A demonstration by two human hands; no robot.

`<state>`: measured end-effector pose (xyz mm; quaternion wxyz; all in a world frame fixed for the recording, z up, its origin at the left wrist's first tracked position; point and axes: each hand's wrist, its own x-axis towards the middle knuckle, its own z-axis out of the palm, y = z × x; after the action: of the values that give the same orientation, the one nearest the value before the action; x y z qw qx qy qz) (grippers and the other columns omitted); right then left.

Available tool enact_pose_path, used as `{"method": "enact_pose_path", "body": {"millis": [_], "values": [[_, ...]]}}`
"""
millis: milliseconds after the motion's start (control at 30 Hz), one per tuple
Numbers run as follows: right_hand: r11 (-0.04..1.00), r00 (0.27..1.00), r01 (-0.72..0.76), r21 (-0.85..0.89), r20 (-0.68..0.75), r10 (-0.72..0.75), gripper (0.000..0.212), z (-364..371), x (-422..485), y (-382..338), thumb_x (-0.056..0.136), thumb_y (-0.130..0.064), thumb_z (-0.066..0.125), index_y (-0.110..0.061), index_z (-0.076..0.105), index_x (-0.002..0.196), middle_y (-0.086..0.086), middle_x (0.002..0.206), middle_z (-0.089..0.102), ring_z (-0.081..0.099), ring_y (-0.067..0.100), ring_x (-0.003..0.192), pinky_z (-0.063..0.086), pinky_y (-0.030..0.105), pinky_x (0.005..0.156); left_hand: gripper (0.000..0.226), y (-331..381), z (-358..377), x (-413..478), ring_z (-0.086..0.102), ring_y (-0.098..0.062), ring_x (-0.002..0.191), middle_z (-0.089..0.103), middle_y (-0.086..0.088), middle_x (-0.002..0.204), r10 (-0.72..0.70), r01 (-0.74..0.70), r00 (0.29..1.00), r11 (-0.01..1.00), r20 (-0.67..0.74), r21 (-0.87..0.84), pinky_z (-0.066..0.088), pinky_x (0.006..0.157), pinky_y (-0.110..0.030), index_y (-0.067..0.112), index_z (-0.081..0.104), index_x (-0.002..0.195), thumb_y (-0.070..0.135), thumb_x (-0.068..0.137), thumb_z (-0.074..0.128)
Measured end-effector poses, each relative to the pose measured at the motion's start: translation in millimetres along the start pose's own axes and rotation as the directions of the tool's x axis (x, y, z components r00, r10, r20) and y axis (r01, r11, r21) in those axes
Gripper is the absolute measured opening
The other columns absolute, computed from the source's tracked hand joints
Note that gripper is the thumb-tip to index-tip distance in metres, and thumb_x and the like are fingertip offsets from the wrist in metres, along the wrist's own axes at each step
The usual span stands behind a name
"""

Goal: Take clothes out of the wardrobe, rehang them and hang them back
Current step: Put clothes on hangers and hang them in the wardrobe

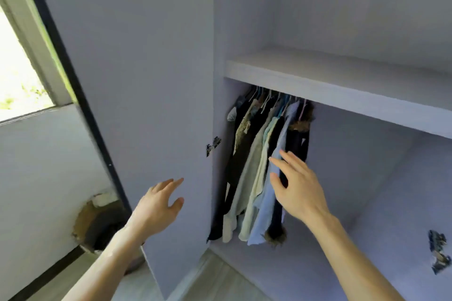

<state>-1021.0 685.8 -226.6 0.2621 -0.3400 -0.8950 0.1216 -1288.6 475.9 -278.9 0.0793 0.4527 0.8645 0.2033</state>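
While right grip (298,183) touches shirt (263,208), left grip (156,205) splayed

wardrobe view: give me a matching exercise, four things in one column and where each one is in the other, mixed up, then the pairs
Things
1. left hand
2. right hand
3. fur-trimmed dark coat
4. shelf

Places
a. spans the wardrobe just above the hangers
b. open, in front of the wardrobe door
c. fingers spread at the light blue shirt
d. hangs at the right end of the row of clothes

Pairs: 1-b, 2-c, 3-d, 4-a
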Motion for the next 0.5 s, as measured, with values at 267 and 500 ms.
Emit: {"method": "enact_pose_path", "body": {"millis": [267, 500], "values": [[0.916, 0.824, 0.350, 0.194, 0.402, -0.400, 0.042, 139.2, -117.0, -149.2, 0.101, -0.040, 0.051, -0.037, 0.053, 0.144, -0.010, 0.158, 0.039, 0.024, 0.008, 0.150, 0.021, 0.037, 0.122, 0.054, -122.1, 16.9, -239.0, 0.011, -0.018, 0.153, 0.022, 0.007, 0.163, -0.410, 0.425, 0.903, 0.897, -0.128, 0.125, 0.015, 0.122, -0.042, 0.045, 0.031, 0.151, 0.052, 0.099, 0.044], [0.691, 0.417, 0.613, 0.384, 0.586, -0.695, 0.048, 191.0, -200.8, -260.7, 0.103, -0.053, 0.036, -0.043, 0.041, 0.150, -0.018, 0.161, 0.028, 0.009, 0.002, 0.152, 0.009, 0.034, 0.124, 0.051, -155.3, 40.9, -460.3, 0.022, -0.015, 0.150, 0.031, 0.007, 0.160, -0.830, 0.844, 0.523, 0.536, -0.193, -0.018, 0.022, 0.120, -0.040, 0.041, 0.041, 0.147, 0.056, 0.098, 0.041]]}}
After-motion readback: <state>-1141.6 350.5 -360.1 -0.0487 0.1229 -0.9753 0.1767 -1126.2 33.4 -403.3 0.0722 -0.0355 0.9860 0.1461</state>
